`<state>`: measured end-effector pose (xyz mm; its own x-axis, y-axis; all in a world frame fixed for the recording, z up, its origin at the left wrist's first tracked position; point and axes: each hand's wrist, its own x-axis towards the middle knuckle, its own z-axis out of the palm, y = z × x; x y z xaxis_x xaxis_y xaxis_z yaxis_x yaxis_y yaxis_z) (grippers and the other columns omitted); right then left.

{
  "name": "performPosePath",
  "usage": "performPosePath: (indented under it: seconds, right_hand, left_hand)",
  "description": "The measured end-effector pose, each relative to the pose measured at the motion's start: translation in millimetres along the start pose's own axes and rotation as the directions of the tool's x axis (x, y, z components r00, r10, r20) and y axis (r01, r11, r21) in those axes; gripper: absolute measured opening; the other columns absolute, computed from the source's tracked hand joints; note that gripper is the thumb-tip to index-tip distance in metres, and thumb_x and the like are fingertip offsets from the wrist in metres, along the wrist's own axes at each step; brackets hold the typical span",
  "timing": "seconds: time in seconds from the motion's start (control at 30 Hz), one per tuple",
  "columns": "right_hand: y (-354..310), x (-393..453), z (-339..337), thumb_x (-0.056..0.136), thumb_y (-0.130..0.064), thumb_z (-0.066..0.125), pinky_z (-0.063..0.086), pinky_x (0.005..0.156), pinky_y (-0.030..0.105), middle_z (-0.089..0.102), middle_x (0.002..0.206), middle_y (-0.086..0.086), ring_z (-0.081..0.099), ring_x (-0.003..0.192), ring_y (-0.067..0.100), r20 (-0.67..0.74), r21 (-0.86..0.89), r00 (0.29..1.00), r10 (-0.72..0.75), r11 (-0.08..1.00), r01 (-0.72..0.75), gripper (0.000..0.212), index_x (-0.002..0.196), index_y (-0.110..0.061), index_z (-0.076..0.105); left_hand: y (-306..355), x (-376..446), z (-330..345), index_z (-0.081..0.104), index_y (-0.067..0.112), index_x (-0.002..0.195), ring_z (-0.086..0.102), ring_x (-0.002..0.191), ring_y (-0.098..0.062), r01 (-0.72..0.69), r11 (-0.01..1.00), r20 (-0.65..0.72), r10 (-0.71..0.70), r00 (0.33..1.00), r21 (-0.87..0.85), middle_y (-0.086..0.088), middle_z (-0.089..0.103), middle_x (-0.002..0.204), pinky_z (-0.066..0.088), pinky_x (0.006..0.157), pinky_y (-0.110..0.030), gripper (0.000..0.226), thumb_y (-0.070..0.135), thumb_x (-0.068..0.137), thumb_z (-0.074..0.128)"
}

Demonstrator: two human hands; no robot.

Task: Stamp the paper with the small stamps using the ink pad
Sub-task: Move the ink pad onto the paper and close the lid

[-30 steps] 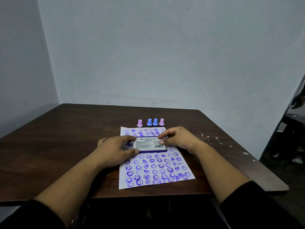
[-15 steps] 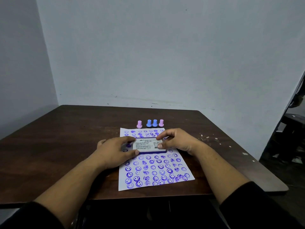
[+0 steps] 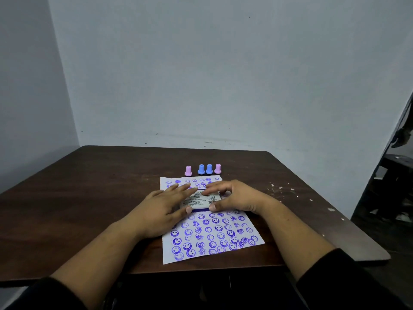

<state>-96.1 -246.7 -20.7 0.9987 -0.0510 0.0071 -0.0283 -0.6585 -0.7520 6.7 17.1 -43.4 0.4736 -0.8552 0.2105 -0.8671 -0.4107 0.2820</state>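
Your left hand (image 3: pixel 164 209) is lying over the left end of the ink pad case (image 3: pixel 201 201), fingers spread flat across its lid toward the far edge, thumb pressing against the near edge. Your right hand (image 3: pixel 237 198) is gripping the right end of the same case, fingertips curling onto the top of the lid and thumb pushing on the near edge, close to your left thumb. Both hands are clasping the case, so neither is free; whether the lid is lifting cannot be told, as your fingers are covering the seam. The case, white-labelled on top with a blue base showing along its near side, is sitting on the upper middle of the paper (image 3: pixel 212 249), which is lying on the dark wooden table (image 3: pixel 89 198) and showing rows of blue smiley and flower stamp prints. Just beyond the far edge of the paper, four small stamps are standing upright in a row: a pink stamp (image 3: pixel 188 170) set apart on the left, then two blue stamps (image 3: pixel 201 169) (image 3: pixel 209 168) touching, then a second pink stamp (image 3: pixel 217 168) beside them. White flecks (image 3: pixel 281 187) are dotting the table to the right.
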Motion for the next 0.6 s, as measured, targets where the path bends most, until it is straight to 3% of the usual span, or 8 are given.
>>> performPosePath:
  seconds: [0.1,0.2,0.37,0.6]
  right_hand:
    - [-6,-2,6,0.087,-0.040,0.088,0.031,0.124,0.036,0.057,0.154,-0.020,0.049,0.143,0.002,-0.046,-0.152,0.998,-0.048,0.987,0.041,0.046,0.131,-0.044,0.075]
    - [-13,-7,15,0.104,-0.049,0.063,0.020,0.130,0.051,0.044,0.169,-0.013,0.033,0.158,0.007,-0.026,-0.434,0.994,-0.102,0.897,0.081,0.050,0.153,-0.045,0.055]
    - [-10,-15,30,0.110,-0.057,0.035,0.009,0.131,0.047,0.006,0.181,-0.010,0.000,0.167,0.014,0.096,-0.635,0.993,-0.060,0.765,0.108,0.069,0.171,-0.037,0.012]
    - [-11,-16,31,0.110,-0.059,0.033,0.009,0.130,0.048,0.000,0.181,-0.011,-0.004,0.167,0.014,0.094,-0.655,0.995,-0.037,0.751,0.089,0.071,0.172,-0.035,0.006]
  left_hand:
    - [-2,2,0,0.029,0.050,0.154,0.010,0.153,-0.002,-0.023,0.999,0.027,0.024,0.999,-0.034,0.023,0.020,0.164,0.019,0.124,-0.035,0.051,0.053,0.104,0.038]
    - [-4,3,1,0.030,0.048,0.155,0.009,0.153,-0.003,-0.021,0.999,0.047,0.023,0.999,-0.031,0.023,0.020,0.164,0.019,0.124,-0.035,0.050,0.049,0.105,0.038]
    - [-5,5,3,0.028,0.047,0.155,0.007,0.153,-0.002,-0.029,0.999,0.051,0.030,0.998,-0.029,0.024,0.018,0.163,0.018,0.125,-0.037,0.050,0.047,0.106,0.037]
    - [-4,6,3,0.029,0.049,0.154,0.000,0.153,-0.006,-0.004,0.996,0.075,0.011,0.997,-0.086,0.030,0.013,0.160,0.012,0.124,-0.031,0.049,0.044,0.107,0.039]
